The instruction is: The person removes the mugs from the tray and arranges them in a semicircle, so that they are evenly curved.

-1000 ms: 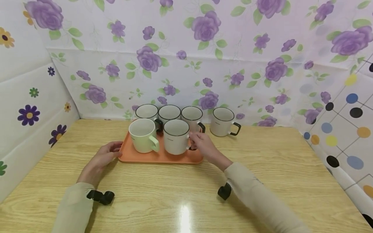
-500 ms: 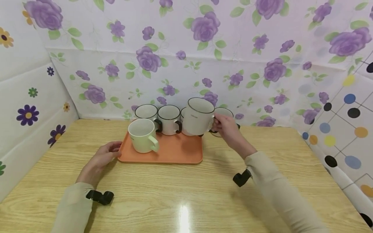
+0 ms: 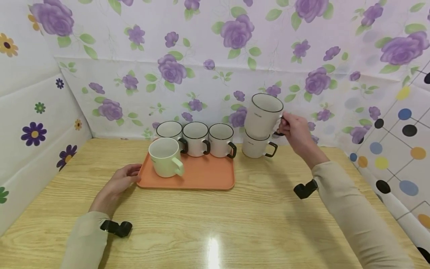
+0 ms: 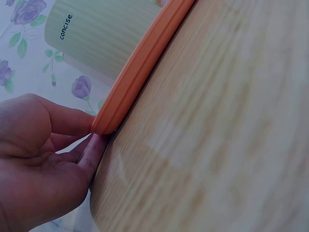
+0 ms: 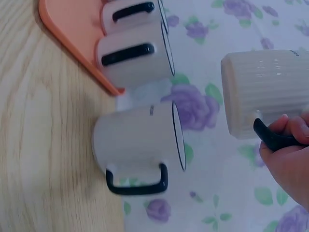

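My right hand [image 3: 297, 134] grips the black handle of a white, dark-rimmed mug [image 3: 263, 116] and holds it up at the back right. In the right wrist view this raised mug [image 5: 265, 92] is apart from the white mug [image 5: 137, 137] standing on the table. In the head view it overlaps that mug's rim from above. At the near left corner of the orange tray [image 3: 205, 175], my left hand [image 3: 119, 181] pinches the edge, thumb at the rim and a finger low against it. A pale green mug [image 3: 165, 158] stands on the tray's left part.
Along the tray's back stand three white mugs with black handles: left [image 3: 169, 130], middle [image 3: 195, 140] and right [image 3: 221, 142]. A flowered cloth [image 3: 201, 86] hangs right behind the wooden table [image 3: 188, 224]. Patterned cloths flank both sides.
My right hand has lifted the white mug off the tray's front right and carried it right and back, over the standing mug. The left hand stays at the tray's corner.
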`<state>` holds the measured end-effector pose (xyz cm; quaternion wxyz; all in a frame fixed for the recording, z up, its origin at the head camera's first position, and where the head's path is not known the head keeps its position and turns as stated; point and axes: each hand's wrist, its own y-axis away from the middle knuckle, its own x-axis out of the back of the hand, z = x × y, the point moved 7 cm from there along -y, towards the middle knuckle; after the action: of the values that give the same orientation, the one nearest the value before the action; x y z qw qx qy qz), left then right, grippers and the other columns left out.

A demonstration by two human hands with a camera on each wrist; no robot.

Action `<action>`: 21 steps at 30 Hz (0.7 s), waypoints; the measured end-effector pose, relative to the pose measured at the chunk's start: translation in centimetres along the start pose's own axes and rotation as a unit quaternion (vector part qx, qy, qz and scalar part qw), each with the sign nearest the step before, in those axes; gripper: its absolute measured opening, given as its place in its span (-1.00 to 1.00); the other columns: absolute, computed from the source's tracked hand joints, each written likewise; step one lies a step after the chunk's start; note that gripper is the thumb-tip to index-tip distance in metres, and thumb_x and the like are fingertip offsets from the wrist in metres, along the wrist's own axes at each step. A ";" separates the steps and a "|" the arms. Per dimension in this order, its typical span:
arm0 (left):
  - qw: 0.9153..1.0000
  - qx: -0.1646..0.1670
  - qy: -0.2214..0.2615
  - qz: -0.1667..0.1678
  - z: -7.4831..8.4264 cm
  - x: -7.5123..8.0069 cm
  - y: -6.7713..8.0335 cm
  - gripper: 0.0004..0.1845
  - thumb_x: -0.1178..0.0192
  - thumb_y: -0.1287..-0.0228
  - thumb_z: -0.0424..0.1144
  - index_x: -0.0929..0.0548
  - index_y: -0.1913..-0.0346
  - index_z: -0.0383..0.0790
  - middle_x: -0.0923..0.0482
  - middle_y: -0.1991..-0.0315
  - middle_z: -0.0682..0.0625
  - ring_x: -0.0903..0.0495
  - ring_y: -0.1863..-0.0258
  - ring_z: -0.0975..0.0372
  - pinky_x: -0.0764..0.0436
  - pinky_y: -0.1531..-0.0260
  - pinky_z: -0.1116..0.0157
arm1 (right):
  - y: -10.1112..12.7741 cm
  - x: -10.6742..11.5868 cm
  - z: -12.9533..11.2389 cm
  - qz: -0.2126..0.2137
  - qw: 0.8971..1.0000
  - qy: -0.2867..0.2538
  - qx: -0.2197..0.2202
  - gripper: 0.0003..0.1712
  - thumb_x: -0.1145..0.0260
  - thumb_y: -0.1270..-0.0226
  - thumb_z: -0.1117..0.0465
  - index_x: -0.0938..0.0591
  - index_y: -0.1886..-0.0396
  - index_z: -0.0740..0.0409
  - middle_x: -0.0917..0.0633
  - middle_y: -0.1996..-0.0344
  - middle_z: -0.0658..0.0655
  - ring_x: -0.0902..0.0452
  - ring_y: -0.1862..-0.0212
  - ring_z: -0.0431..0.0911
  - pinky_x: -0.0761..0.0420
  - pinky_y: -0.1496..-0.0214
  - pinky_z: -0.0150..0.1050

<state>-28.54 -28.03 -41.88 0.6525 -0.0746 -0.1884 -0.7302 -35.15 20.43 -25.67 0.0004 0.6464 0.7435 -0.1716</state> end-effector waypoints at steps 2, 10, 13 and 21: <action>1.000 -0.002 -0.002 0.001 0.0 0.0 0.0 -0.37 0.00 -0.40 -0.47 -0.03 -0.43 -0.56 -0.11 -0.35 -0.47 -0.15 -0.31 -0.19 -0.26 -0.17 -0.02 | 0.0 1.0 -0.3 0.006 1.000 -0.002 -0.002 -0.51 0.03 -0.55 0.25 -0.43 0.68 0.19 -0.26 0.72 0.01 -0.14 0.60 -0.16 -0.44 0.34 -0.35; 1.000 -0.009 0.000 0.002 0.1 0.0 0.0 -0.38 0.01 -0.39 -0.48 -0.05 -0.42 -0.56 -0.13 -0.33 -0.48 -0.18 -0.30 -0.19 -0.25 -0.18 -0.02 | -0.1 5.6 -0.7 0.041 0.999 -0.014 -0.006 -0.52 -0.03 -0.53 0.19 -0.46 0.68 0.19 -0.28 0.76 0.01 -0.16 0.65 -0.15 -0.49 0.36 -0.37; 1.000 -0.008 0.004 0.004 0.0 0.1 -0.1 -0.38 0.01 -0.38 -0.49 -0.05 -0.43 -0.56 -0.13 -0.34 -0.47 -0.17 -0.30 -0.18 -0.23 -0.21 -0.03 | -0.1 7.2 -0.3 0.049 0.999 -0.019 -0.014 -0.53 -0.02 -0.54 0.20 -0.45 0.66 0.19 -0.28 0.76 0.02 -0.14 0.64 -0.14 -0.48 0.36 -0.35; 1.000 -0.002 0.018 0.003 -0.1 0.0 -0.2 -0.38 0.04 -0.39 -0.49 -0.02 -0.43 -0.55 -0.11 -0.35 -0.46 -0.14 -0.32 -0.18 -0.21 -0.23 -0.02 | 0.5 10.0 2.1 0.089 0.992 -0.084 -0.030 -0.56 -0.04 -0.51 0.27 -0.48 0.65 0.27 -0.43 0.66 0.05 -0.24 0.60 -0.21 -0.32 0.47 -0.40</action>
<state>-28.75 -28.02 -42.00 0.6577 -0.0637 -0.1747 -0.7300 -36.80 29.52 -29.99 0.0978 0.6932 0.6848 -0.2025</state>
